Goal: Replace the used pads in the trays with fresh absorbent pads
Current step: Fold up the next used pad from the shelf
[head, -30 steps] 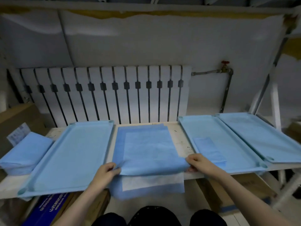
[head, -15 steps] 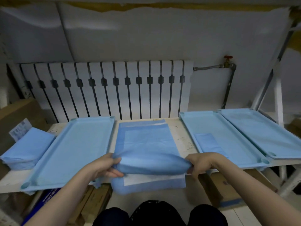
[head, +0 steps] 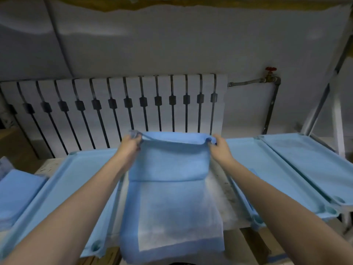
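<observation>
- Between the fingers (head: 136, 145) of the left hand (head: 129, 148) and right hand (head: 219, 148), both pinching, the pad (head: 168, 165) hangs by its raised edge
- Moments ago those fingers gripped it low, near the body; now it's stretched far toward the radiator (head: 114, 104)
- Below them it trails on the surface (head: 219, 197); unfolding, I judge, not yet in a tray (head: 66, 188)

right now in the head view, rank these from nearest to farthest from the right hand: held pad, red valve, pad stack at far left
1. held pad, its top corner gripped by the right hand
2. red valve, higher up to the right
3. pad stack, far left edge of view
</observation>
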Motion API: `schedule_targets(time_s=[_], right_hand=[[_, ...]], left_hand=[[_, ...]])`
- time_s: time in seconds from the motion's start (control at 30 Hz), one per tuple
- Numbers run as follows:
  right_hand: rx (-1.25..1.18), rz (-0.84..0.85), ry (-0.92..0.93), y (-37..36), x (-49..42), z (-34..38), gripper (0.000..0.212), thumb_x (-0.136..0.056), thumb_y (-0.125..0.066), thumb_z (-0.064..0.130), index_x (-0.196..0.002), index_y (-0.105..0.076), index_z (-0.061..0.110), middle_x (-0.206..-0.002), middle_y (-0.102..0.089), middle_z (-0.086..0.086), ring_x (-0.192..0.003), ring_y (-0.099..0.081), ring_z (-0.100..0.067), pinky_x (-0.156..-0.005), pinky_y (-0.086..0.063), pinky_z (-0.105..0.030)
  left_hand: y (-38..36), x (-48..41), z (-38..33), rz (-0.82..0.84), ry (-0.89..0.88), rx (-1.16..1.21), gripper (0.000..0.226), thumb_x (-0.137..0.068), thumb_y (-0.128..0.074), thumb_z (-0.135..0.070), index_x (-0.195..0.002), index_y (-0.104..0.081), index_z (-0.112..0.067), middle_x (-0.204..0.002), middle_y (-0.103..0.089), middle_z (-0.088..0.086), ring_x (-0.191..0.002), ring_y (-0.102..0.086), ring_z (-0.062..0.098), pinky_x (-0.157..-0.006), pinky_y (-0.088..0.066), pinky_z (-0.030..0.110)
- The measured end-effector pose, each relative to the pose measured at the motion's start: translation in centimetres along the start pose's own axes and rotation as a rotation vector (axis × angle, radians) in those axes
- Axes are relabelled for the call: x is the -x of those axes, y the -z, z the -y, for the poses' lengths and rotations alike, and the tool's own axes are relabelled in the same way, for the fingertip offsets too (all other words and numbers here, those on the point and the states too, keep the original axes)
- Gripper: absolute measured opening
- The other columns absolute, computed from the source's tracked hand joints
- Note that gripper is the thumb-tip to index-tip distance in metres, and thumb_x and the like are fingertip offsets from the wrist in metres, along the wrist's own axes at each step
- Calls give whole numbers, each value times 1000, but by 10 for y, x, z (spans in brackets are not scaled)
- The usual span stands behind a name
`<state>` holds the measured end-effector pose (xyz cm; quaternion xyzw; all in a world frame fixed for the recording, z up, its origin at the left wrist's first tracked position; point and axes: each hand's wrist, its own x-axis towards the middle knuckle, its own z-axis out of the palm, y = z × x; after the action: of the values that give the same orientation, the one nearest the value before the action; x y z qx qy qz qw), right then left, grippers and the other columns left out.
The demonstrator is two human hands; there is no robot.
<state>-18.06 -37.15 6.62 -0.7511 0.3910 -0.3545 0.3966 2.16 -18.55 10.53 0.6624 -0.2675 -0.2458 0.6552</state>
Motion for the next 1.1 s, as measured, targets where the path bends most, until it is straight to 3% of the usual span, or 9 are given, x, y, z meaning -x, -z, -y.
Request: schedule_targets(time_s=[0.07, 0.2, 0.33, 0.47, 0.63, 0.73, 0.9, 1.0, 1.1], right_hand=[[-138, -83, 174, 11, -14, 28, 19, -90, -38, -4, -92, -53, 8, -89, -58, -4, -79, -52, -16, -65, -41, -25], [-293, -176, 367, 24, -11, 51, 35, -85, -46, -9, -85, -53, 26, -116, -57, 3, -107, -54, -12, -88, -45, -20], [-288, -131, 315, 18, 20, 14, 34, -79, -46, -18, -89, -58, 12, -112, -62, 1, -105, -58, -11, -86, -48, -14], [-199, -18, 287, 14, 61, -34, 37, -77, -48, -22, -83, -61, 12, -93, -67, -4, -83, -60, 9, -74, -46, -8], [106, 250, 288, 13, 97, -94, 40, -77, -60, -10, -75, -65, 30, -77, -69, 11, -78, -63, 1, -68, -47, -19], [284, 453, 299, 17, 111, -112, 37, -75, -62, -3, -79, -68, 34, -82, -71, 11, -81, -65, -5, -73, -52, -23], [468, 573, 273, 26, 121, -116, 41, -86, -46, 1, -89, -74, 32, -92, -73, 9, -86, -65, -7, -79, -51, -25], [475, 604, 272, 30, 122, -112, 35, -87, -53, 7, -89, -72, 36, -92, -71, 15, -88, -63, -2, -80, -51, -23], [429, 653, 240, 34, 120, -104, 23, -84, -63, 15, -82, -67, 38, -88, -70, 16, -87, -62, 0, -80, -50, -20]], left_hand=[[-4, -8, -33, -37, -182, 43, 23, -101, -40, -13, -117, -53, -2, -93, -58, 6, -82, -57, 16, -64, -44, 20], [-3, 13, -58, -17, -401, 165, 23, -100, -40, -5, -92, -59, -15, -79, -69, -12, -76, -65, 3, -68, -51, 17], [11, 29, -8, -87, -317, 110, 16, -97, -47, -4, -105, -59, -9, -102, -64, 2, -100, -59, 14, -89, -47, 22], [25, 64, 50, -107, -251, -5, 23, -96, -46, -1, -77, -57, -10, -66, -60, -16, -63, -54, -4, -64, -44, 18], [49, 99, 121, -11, -50, -198, 39, -78, -65, -37, -90, -66, 0, -87, -68, 5, -85, -60, 18, -76, -46, 34], [59, 115, 143, 96, -31, -483, 49, -70, -53, -51, -84, -66, -7, -79, -67, -3, -79, -61, 12, -71, -43, 22], [71, 120, 147, 160, -101, -841, 25, -86, -54, -16, -66, -48, -4, -59, -50, 7, -63, -53, 27, -55, -29, 26], [67, 118, 133, 195, -193, -915, 26, -76, -43, -37, -59, -41, -17, -54, -44, -4, -60, -45, 15, -55, -31, 27], [65, 115, 125, 230, -154, -875, 52, -81, -34, -51, -80, -59, -5, -78, -63, 5, -79, -57, 19, -73, -43, 35]])
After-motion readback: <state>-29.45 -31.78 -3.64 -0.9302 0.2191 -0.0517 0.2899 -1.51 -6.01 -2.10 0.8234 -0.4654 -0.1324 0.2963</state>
